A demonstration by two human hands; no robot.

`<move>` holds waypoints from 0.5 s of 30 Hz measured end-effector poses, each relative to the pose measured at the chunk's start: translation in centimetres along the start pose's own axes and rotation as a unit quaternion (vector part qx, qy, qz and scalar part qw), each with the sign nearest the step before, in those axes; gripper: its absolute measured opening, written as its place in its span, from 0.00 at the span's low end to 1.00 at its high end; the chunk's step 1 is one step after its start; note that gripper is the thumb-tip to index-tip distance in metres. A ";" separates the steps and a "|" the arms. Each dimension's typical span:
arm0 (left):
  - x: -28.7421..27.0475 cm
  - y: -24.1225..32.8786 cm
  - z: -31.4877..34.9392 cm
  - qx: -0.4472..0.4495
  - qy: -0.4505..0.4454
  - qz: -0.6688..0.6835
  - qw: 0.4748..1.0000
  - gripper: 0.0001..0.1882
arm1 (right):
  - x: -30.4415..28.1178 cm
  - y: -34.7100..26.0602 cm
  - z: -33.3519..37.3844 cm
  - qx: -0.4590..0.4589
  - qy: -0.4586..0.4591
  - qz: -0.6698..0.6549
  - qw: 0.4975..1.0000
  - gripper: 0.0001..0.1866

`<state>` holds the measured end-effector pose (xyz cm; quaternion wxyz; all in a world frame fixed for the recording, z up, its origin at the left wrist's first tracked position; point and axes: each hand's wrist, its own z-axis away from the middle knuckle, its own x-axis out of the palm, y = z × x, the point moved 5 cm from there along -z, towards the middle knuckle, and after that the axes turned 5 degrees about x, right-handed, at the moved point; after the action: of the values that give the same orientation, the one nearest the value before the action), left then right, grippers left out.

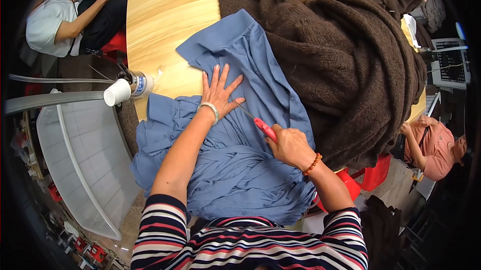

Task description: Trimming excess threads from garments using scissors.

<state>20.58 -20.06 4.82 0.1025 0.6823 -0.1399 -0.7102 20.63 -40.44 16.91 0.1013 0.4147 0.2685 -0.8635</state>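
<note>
A blue garment (225,165) lies bunched over the near part of the table, its far end laid out flatter. My left hand (219,91) presses flat on this cloth with its fingers spread, a pale bangle at the wrist. My right hand (290,145), a bead bracelet on its wrist, is closed round a red-handled tool with a thin metal shaft (264,128). The shaft points at my left thumb and its tip is at or close to the cloth beside it; whether it touches cannot be made out.
A large heap of dark brown knitted fabric (345,64) covers the right of the wooden table (165,14). A white cup (117,92) sits by the left edge next to a clear container (142,84). Red stools (373,172) stand at right. Other people sit around the table.
</note>
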 end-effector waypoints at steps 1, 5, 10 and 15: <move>0.0 -0.4 -0.5 0.008 -0.004 -0.011 1.000 0.36 | 0.1 0.1 0.4 0.009 -0.017 -0.008 1.000 0.12; -0.1 -1.6 -0.2 0.046 0.020 0.039 0.998 0.35 | -0.9 0.3 0.5 -0.015 0.032 -0.064 0.997 0.12; -4.1 -3.0 2.3 -0.018 0.196 0.010 0.980 0.34 | -1.1 1.9 1.4 -0.026 0.085 -0.073 0.993 0.11; -1.1 -0.7 3.1 -0.006 0.021 -0.005 1.000 0.35 | 0.5 0.9 1.0 -0.043 0.076 -0.055 0.995 0.09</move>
<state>17.57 -18.81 5.74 0.1061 0.6968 -0.1302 -0.6973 20.02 -41.71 16.63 0.0510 0.4591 0.3348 -0.8213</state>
